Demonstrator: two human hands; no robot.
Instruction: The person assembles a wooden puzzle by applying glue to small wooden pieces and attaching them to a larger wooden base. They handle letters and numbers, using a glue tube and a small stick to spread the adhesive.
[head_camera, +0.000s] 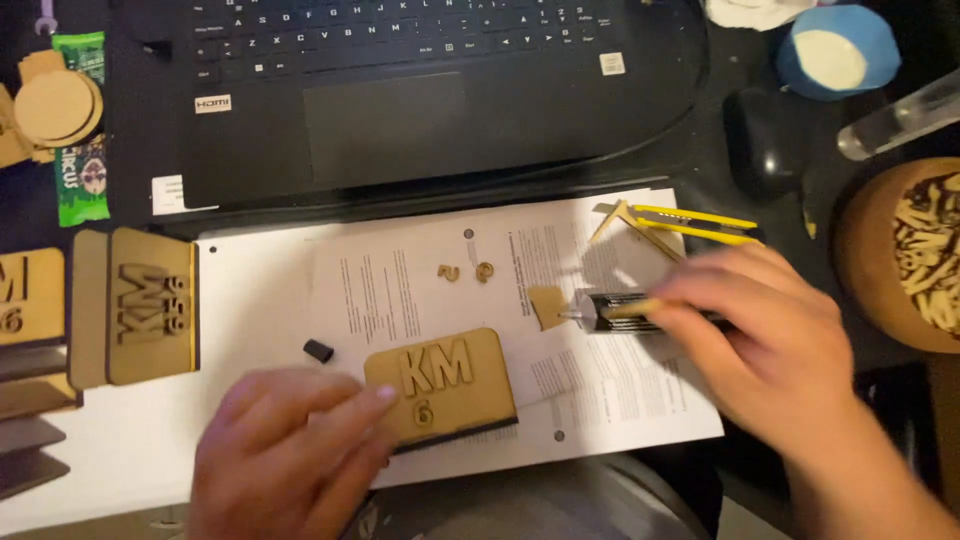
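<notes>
Seen from above at a dark desk: left hand (285, 450) pressed flat-fingered against the left edge of a small wooden plaque (442, 388), fingertips touching its near-left corner, nothing clasped inside the palm. Plaque lying face-up on printed paper sheets (420, 280), raised cut-out characters on top, a dark strip along its near edge, squarely between both hands.

Right hand (770, 335) closed round a slim dark glue tube (620, 312), held roughly level, silvery tip aimed left and hovering just beside a small wooden scrap (546, 305). Tube tip above and to the right of the plaque, near but apart from it. Slightly blurred, so exact finger placement hard to tell.

Just left of the plaque, a small black cap (319, 350) resting on the paper. Above the plaque, two tiny wooden cut-out pieces (466, 271) lying side by side. Beyond the right hand, a yellow utility knife (690, 222) at the paper's far-right corner.

Farther back, an open black laptop (400, 90). At the left, a second, similar plaque (150, 305) standing apart, round wooden discs (55, 105) stacked near a green wrapper (82, 160). At the right edge, a round wooden bowl (900, 255) of pale cut-out shapes, plus a blue-rimmed container (838, 50) behind it.
</notes>
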